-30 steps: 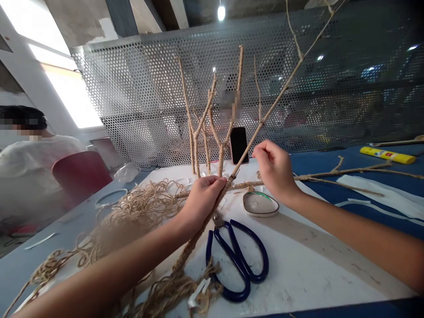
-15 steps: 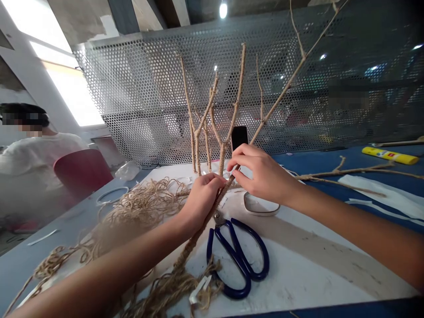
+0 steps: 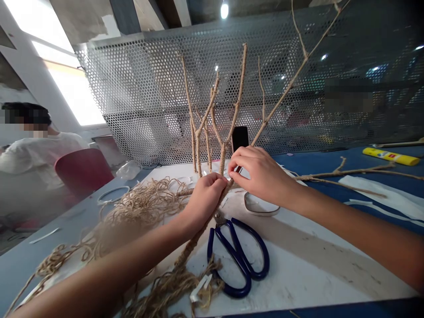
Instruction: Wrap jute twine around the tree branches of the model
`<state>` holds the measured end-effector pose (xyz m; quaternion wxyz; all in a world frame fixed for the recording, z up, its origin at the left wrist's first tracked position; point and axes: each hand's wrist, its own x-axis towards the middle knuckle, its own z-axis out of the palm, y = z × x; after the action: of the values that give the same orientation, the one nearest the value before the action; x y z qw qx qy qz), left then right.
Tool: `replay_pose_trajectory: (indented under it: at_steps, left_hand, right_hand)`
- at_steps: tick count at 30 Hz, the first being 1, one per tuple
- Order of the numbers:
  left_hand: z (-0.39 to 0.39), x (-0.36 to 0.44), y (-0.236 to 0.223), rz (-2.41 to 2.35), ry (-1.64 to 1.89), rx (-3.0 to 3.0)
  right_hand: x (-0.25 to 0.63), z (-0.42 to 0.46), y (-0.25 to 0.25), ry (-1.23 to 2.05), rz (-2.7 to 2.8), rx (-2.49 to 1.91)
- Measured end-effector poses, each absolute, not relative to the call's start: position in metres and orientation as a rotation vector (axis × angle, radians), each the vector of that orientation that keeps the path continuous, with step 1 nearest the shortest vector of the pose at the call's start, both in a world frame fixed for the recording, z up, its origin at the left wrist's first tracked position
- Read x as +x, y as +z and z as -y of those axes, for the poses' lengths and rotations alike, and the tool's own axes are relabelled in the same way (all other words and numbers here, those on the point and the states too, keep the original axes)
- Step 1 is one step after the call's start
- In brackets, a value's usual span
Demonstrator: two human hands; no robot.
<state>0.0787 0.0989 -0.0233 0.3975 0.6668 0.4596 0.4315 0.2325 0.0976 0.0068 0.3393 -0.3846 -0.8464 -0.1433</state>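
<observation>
- While the left hand (image 3: 207, 194) is gripping the branch (image 3: 278, 104) around its wrapped twine (image 3: 190, 249), the right hand (image 3: 256, 172) is pinching it just above, fingertips partly hidden.
- Branch is slanting up over the white board (image 3: 298, 265).
- Probably light, stiff; twine should be adding friction.
- Upper twigs (image 3: 298, 33) are looking brittle; best hold: wrapped part.

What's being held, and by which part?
The long branch, gripped by the left hand at its twine-wrapped lower part. The right hand is just farther up it; whether that grips too cannot be told.
</observation>
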Motion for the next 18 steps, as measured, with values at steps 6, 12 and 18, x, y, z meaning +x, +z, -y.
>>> replay_pose_trajectory:
  at_steps: [6,12,18]
  left_hand:
    - [-0.097,0.081,-0.025,-1.171,1.113,1.802]
    - [-0.096,0.081,-0.028,-1.215,1.147,1.921]
    - [-0.096,0.081,-0.031,-1.22,1.164,1.956]
  right_hand:
    - [0.232,-0.101,0.009,-0.362,2.227,-1.002]
    - [0.234,-0.105,0.014,-0.18,2.31,-0.958]
    - [0.233,-0.108,0.019,-0.211,2.365,-1.022]
